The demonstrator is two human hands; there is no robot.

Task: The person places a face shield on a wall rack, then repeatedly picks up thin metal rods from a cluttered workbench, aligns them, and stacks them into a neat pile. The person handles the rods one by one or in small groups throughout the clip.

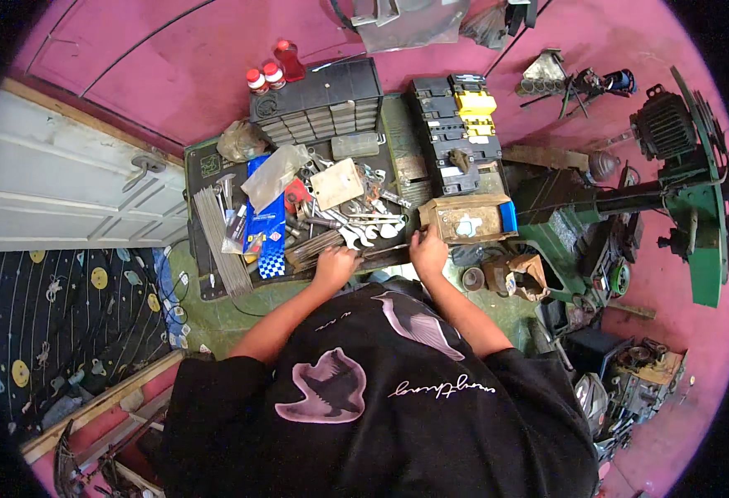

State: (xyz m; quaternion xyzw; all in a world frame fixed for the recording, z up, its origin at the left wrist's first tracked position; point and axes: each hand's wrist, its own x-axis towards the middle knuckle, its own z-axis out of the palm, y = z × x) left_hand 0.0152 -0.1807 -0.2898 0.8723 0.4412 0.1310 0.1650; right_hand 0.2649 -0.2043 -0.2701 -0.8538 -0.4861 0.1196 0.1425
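Note:
My left hand (335, 267) is curled closed at the table's front edge, beside a bundle of thin rods (313, 247) and several open-end wrenches (364, 235). My right hand (428, 253) is closed too, next to the near left corner of an open cardboard box (456, 209). Between the hands runs a thin dark strip (385, 250); whether they grip it I cannot make out. Left of the wrenches lie a blue packet (266, 220) with a checkered end and a row of long grey welding rods (219, 241). A tan card (337, 184) rests on the tool pile.
A dark small-parts drawer cabinet (319, 100) stands at the back, with red-capped bottles (265, 79) behind its left end. Black and yellow cases (456, 137) fill the right rear. A green machine (688, 183) stands at right, a white door (66, 174) at left.

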